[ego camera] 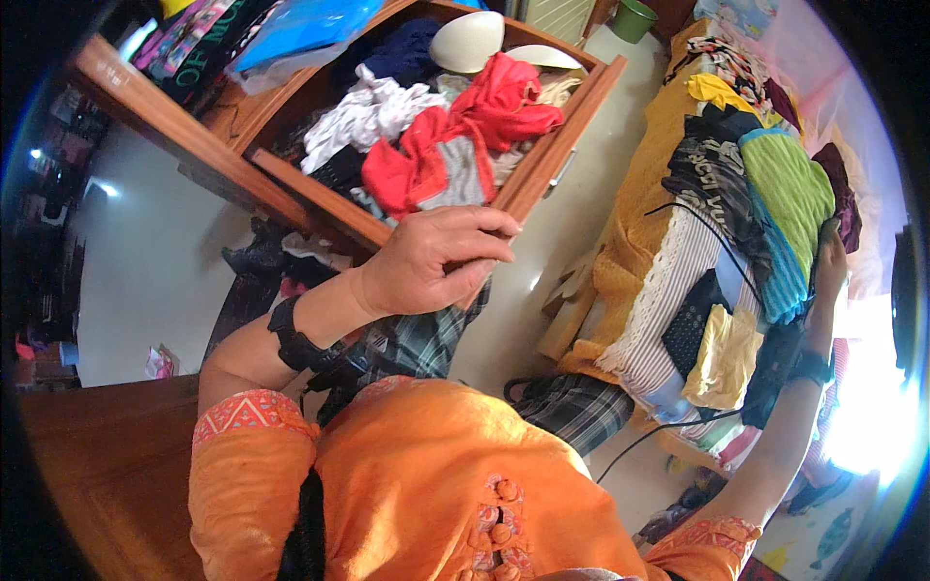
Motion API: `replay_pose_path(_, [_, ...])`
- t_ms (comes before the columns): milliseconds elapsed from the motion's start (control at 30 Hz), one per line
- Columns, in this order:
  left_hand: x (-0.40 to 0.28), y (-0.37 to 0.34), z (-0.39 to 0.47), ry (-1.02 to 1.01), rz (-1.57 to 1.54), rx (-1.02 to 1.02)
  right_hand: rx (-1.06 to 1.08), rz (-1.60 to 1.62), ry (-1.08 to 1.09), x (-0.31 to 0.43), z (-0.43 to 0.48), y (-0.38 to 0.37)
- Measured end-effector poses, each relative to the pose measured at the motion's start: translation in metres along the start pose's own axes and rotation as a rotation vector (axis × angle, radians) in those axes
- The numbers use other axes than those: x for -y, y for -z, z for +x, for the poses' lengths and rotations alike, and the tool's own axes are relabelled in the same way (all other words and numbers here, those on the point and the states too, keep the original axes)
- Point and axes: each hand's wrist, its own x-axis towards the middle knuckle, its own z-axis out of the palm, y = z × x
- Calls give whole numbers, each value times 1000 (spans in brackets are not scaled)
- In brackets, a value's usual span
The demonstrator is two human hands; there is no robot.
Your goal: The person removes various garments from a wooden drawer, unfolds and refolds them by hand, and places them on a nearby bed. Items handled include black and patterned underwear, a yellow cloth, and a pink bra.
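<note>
An open wooden drawer (429,149) holds a red and grey garment (443,160), a white patterned cloth (370,109) and white bra cups (467,42). My left hand (439,258) rests on the drawer's near front corner, its fingers slightly bent and no cloth seen in them. At the right, my right hand (830,261) is against the edge of a folded green towel (788,178), which lies over a blue striped cloth (781,254) on the bed. Its fingers are partly hidden, so its grip is unclear.
Clothes lie heaped on the bed, which has a mustard-yellow cover (632,240). A black cable (654,428) runs across it towards the floor. A blue plastic packet (305,33) lies left of the drawer. Beyond stands a green bucket (633,20). Dark clothing (254,250) hangs below the drawer.
</note>
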Motion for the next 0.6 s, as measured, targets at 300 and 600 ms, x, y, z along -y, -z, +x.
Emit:
replay_pose_path(300, [26, 65, -38, -35, 286, 32, 589, 176, 754, 392, -98, -241])
replay_pose_path(600, [82, 75, -4, 299, 512, 325, 694, 305, 371, 442, -79, -290])
